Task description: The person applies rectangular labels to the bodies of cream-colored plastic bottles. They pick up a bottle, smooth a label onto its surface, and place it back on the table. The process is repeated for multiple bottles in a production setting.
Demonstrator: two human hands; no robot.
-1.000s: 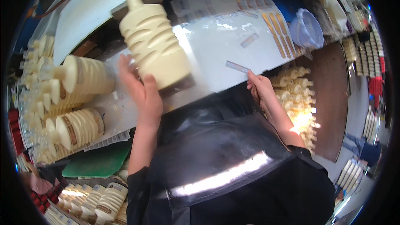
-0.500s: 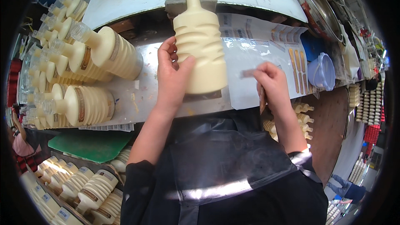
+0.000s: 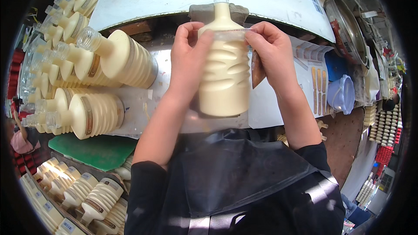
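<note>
A cream-coloured bottle [image 3: 224, 85] with a clear threaded neck and wavy grooves lies with its neck away from me, propped on a grey block [image 3: 198, 13]. Across its shoulder stretches a thin translucent label strip [image 3: 228, 35]. My left hand [image 3: 187, 61] is closed at the bottle's left side, its thumb pressing the strip's left end. The strip's right end is pinched between the thumb and forefinger of my right hand [image 3: 275, 54]. A brown pointed blade-like piece [image 3: 258, 72] sticks out below that hand, its upper part hidden by the fingers.
Several similar bottles [image 3: 126, 58] lie on the left of the metal table [image 3: 167, 113]. On the right are a white sheet [image 3: 278, 109], a few brown label strips [image 3: 319, 89] and a pale blue bucket [image 3: 342, 95]. A green board [image 3: 93, 152] sits lower left, above more bottles.
My right hand has moved up and left to the bottle's shoulder with the label strip, which now spans the bottle. My left hand has slid up along the bottle's side.
</note>
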